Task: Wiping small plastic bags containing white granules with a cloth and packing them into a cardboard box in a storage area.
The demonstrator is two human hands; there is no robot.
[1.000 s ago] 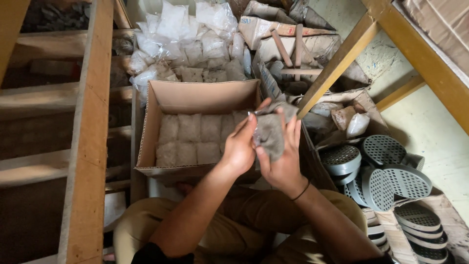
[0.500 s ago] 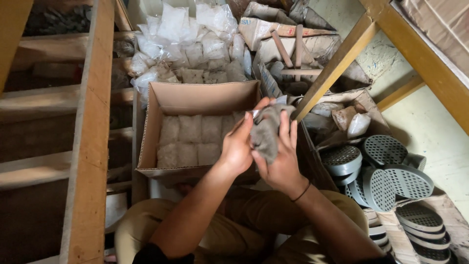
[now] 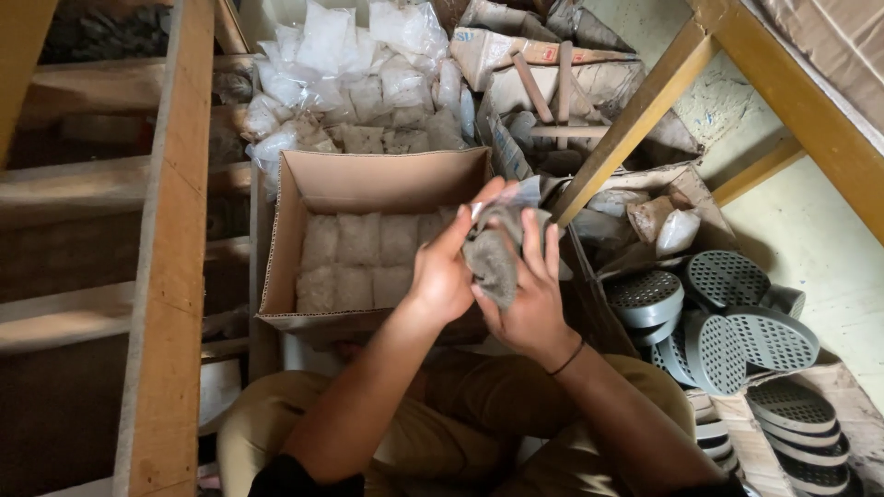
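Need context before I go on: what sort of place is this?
Likely a cramped storeroom or small packing workshop: a carton of packed pouches, a heap of bagged stock behind it, and stacked perforated grey parts beside timber framing.

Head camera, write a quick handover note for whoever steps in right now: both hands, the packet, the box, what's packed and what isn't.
Left hand and right hand both grip one grey packet in clear wrap, held over the box's right edge.
Cardboard box sits open in front of the knees; one layer of similar packets lies flat in it, in rows.
Done: bottom of the box looks mostly covered.
Left: the held packet is not in the box; a pile of bagged packets lies behind the box.
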